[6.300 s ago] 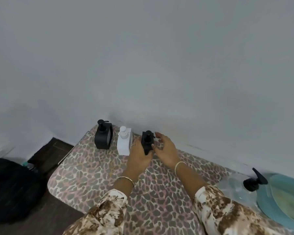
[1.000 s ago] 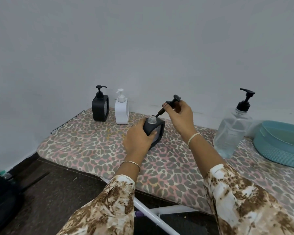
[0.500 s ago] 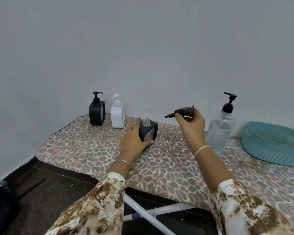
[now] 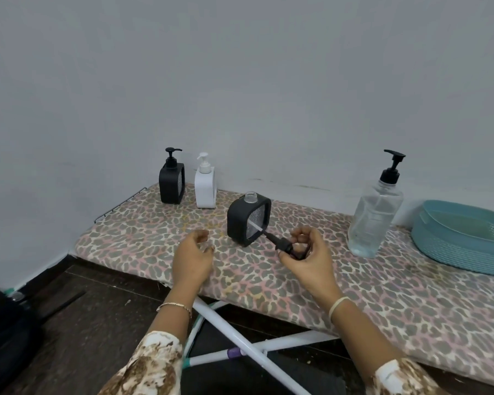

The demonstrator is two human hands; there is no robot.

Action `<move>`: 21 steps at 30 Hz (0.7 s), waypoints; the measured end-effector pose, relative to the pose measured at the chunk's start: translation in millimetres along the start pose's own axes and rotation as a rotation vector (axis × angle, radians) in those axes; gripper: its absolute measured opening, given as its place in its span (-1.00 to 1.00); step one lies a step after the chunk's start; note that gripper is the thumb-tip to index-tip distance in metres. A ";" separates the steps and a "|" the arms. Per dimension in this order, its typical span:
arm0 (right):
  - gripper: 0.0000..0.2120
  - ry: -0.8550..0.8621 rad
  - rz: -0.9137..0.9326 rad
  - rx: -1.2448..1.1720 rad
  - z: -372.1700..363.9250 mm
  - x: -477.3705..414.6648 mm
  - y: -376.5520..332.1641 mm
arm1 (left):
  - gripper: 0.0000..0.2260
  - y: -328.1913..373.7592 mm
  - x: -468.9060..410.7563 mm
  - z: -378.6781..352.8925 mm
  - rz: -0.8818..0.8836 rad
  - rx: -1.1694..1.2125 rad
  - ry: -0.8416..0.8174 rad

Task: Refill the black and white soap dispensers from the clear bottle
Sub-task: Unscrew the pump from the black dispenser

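Note:
A black square dispenser (image 4: 247, 219) stands uncapped in the middle of the leopard-print ironing board (image 4: 382, 295), its clear neck bare. My right hand (image 4: 308, 259) holds its black pump head (image 4: 283, 246) low in front of it, the thin tube pointing at the dispenser. My left hand (image 4: 193, 256) hovers open just left of the dispenser, touching nothing. A second black dispenser (image 4: 171, 181) and a white dispenser (image 4: 205, 185) stand capped at the back left by the wall. The clear bottle (image 4: 375, 212) with a black pump stands to the right.
A teal plastic basket (image 4: 462, 238) sits at the board's right end. A wire rack (image 4: 120, 203) ends the board on the left. White folding legs (image 4: 240, 343) cross under the board over a dark floor. A black bag (image 4: 3, 337) lies at lower left.
My left hand has let go of the uncapped black dispenser and drawn back to the left. My right hand has brought the pump head down from above to just over the board.

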State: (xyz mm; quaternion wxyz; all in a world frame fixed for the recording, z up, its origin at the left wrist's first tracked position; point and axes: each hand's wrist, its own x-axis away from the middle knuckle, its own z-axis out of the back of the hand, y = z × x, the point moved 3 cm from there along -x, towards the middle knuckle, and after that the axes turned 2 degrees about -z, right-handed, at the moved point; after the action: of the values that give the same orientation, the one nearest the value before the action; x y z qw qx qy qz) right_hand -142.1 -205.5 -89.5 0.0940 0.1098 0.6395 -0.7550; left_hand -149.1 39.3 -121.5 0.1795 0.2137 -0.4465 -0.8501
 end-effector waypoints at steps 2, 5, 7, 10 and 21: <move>-0.62 -0.030 0.037 0.049 -14.2 6.1 1.1 | -0.74 -9.0 2.3 9.7 0.016 0.003 0.037; -0.67 0.002 0.073 0.075 -29.3 12.7 4.8 | -0.78 -17.7 4.6 19.6 0.019 0.043 0.061; -0.67 0.046 0.092 0.103 -33.6 14.9 7.0 | -0.78 -20.8 5.4 21.0 0.014 0.036 0.035; -0.66 0.061 0.076 0.117 -35.7 15.9 11.7 | -0.77 -21.4 5.1 17.4 -0.014 0.018 -0.011; -0.65 0.078 0.044 0.102 -29.0 26.1 17.2 | -0.75 -2.8 1.5 -0.7 -0.047 0.083 -0.078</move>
State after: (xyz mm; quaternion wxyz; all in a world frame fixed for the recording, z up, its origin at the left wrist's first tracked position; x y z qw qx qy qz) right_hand -161.0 -179.8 -117.8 0.0798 0.1579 0.6009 -0.7795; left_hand -150.3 39.6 -124.5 0.1331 0.1983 -0.4829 -0.8425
